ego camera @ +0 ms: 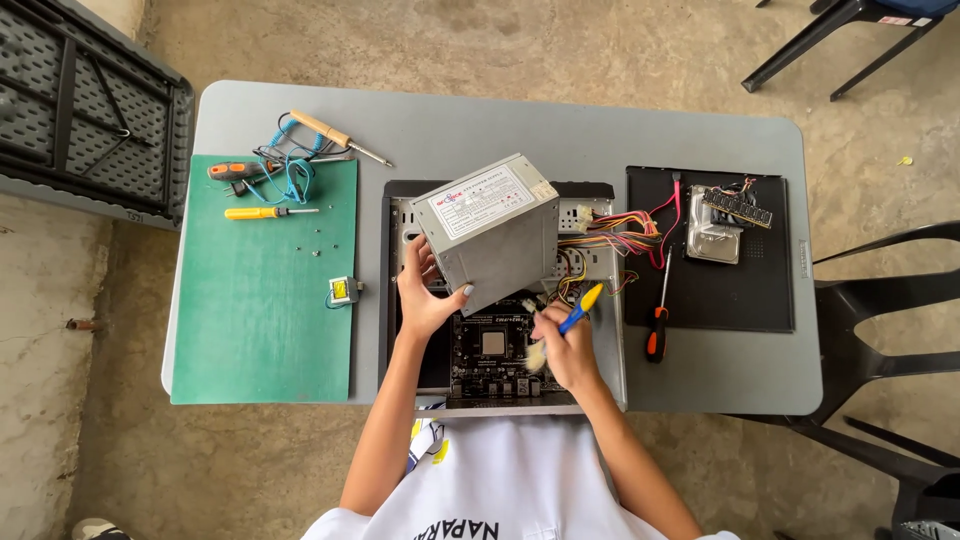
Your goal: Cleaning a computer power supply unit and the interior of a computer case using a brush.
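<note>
- Hands over an open computer case [400, 300] on the grey tabletop [500, 115], viewed from above.
- Left hand [425, 295] has its grip clamped on the grey power supply box [490, 230], fingers wrapped round its lower left edge, holding it tilted above the case.
- Coloured wire bundle [615, 235] runs from the box's right side toward the black side panel [740, 290].
- Right hand [565, 345] has its grip closed on a small brush with a blue and yellow handle [582, 308], bristles pointing down-left just beside the box's underside.
- Motherboard [490, 350] lies bare in the case, directly under both hands.
- On the black panel: a hard drive [712, 240] with a memory stick [738, 207] near it.
- Red-and-black screwdriver [657, 325] lies between case and panel.
- Green mat [265, 320] sits to the left, carrying a yellow screwdriver [262, 212], an orange-handled tool [232, 170], a blue coiled cable [290, 160] and a small yellow part [341, 290].
- Soldering iron [335, 135] rests just above the mat.
</note>
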